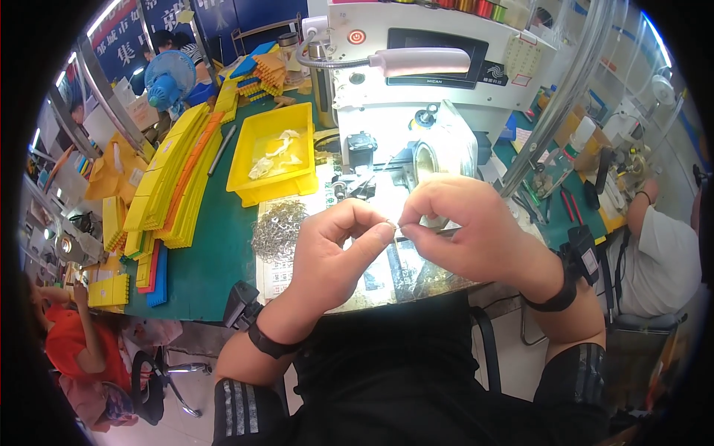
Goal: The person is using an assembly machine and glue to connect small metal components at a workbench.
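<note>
My left hand (335,249) is closed, thumb and forefinger pinched together just in front of the machine. Opposite it, my right hand (465,227) pinches in the same way, its fingertips almost meeting the left ones. Whatever lies between the fingertips is too small and too glared over to name. Left of my left hand lies a tangled heap of small silvery metal pieces (278,230) on a printed sheet. Behind my hands stands a white bench machine (372,97) with a dark screen, and a pale lamp on a bendable neck (420,62) shines down from its front.
A yellow tray (245,192) holding crumpled white scraps stands left of the machine. Further left are stacked yellow and orange strips (167,175) and a blue fan (170,78). Red-handled pliers (571,207) lie at the right. Other people sit on both sides, one in red (82,349).
</note>
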`<state>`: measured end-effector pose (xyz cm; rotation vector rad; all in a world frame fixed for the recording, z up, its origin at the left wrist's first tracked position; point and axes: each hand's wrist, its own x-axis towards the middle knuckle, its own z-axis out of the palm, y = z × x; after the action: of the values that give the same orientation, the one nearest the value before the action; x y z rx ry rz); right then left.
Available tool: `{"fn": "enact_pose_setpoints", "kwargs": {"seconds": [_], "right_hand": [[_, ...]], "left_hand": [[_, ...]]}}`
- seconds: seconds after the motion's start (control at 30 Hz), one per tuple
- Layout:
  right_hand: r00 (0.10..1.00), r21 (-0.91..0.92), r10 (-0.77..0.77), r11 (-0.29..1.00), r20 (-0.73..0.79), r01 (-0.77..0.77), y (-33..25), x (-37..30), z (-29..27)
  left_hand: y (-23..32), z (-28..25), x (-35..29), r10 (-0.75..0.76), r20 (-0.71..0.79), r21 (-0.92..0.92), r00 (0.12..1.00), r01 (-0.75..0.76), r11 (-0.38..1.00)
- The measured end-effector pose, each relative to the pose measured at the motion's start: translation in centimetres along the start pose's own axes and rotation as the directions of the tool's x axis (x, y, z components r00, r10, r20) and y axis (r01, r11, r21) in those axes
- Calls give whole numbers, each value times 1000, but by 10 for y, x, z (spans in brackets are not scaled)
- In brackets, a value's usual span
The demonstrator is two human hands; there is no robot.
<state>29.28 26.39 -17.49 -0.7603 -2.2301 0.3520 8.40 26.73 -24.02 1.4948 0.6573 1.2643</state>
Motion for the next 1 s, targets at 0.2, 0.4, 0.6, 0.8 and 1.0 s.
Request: {"fn": "enact_pose_setpoints", "kwargs": {"seconds": [0.2,0.4,0.6,0.8,1.0], "right_hand": [[994,-30,-81,996,-71,79,2,0,4],[986,-122,-129,986,-105,116,2,0,6],[981,-111,-139,986,-135,124,4,-1,7],[983,-107,-100,991,-156,84,-1,-2,2],[980,-70,-154,987,-124,147,6,-2,6]], "left_hand": [[2,2,0,117,-42,141,992,-111,984],[1,7,1,270,-65,277,961,-242,930],[1,7,-1,255,-81,248,964,-228,942],[5,8,-2,178,-108,167,978,-159,973],[1,7,-1,179,-98,173,979,-160,972]]}}
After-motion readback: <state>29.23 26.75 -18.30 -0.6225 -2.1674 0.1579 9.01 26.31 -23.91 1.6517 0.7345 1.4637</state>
